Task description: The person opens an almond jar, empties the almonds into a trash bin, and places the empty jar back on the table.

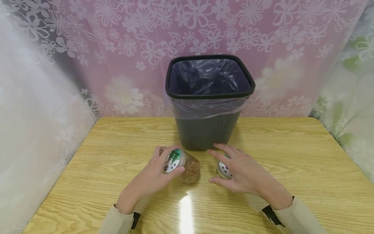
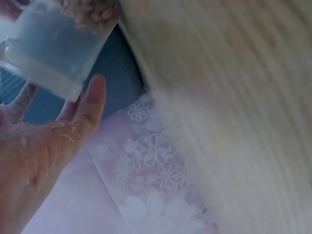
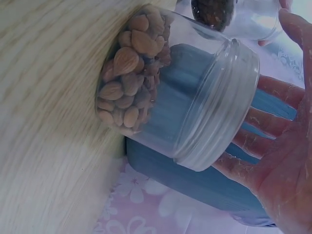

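My left hand (image 1: pixel 159 172) grips a clear plastic jar by its lid (image 1: pixel 173 161), thumb and fingers on opposite sides of the rim. The lid bears a green-and-white label, and brown nut-like pieces (image 1: pixel 191 172) lie in the jar, which tilts with its lid to the left. My right hand (image 1: pixel 241 170) reaches over a second jar (image 1: pixel 223 170) with fingers and thumb spread. In the right wrist view this jar (image 3: pixel 195 87) stands on the table, partly filled with almond-like nuts (image 3: pixel 129 73), the fingers beyond its lid. The hand hides much of this jar in the head view.
Behind the jars a dark grey bin (image 1: pixel 207 130) with a black rim and a plastic liner (image 1: pixel 204 74) stands on the wood-grain table (image 1: pixel 131 136). A pink flowered curtain (image 1: pixel 131 81) hangs along the far edge, with pale curtains (image 1: pixel 38 130) at the sides.
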Available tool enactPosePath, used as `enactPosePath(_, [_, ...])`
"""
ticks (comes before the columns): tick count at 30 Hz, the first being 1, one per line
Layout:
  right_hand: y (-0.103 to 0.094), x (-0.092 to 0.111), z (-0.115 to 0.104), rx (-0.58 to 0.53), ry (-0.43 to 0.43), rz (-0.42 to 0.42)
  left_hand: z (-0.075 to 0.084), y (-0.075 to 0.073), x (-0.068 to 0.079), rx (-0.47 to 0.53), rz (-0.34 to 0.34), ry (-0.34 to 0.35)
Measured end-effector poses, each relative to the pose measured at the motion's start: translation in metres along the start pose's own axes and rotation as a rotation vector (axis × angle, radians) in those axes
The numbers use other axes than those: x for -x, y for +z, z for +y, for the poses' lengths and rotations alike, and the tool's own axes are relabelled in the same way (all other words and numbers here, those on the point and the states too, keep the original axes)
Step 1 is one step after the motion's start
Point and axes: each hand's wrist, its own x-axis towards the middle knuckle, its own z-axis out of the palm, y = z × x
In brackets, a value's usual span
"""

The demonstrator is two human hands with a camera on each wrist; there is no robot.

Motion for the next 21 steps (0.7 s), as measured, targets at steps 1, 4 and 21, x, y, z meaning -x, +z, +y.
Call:
enactPosePath(1, [0.000,-0.001,0.000,0.003,-0.004,0.000,0.000,-0.002,0.001,-0.013,0.005,-0.004])
enactPosePath(4, [0.000,-0.003,-0.001,0.017,-0.022,0.010,-0.001,-0.009,0.003,-0.035,0.016,-0.015])
enactPosePath(21, [0.007,-0.009,-0.010,0.012,-0.063,-0.037,-0.008,-0.029,0.008,0.137,-0.100,0.052])
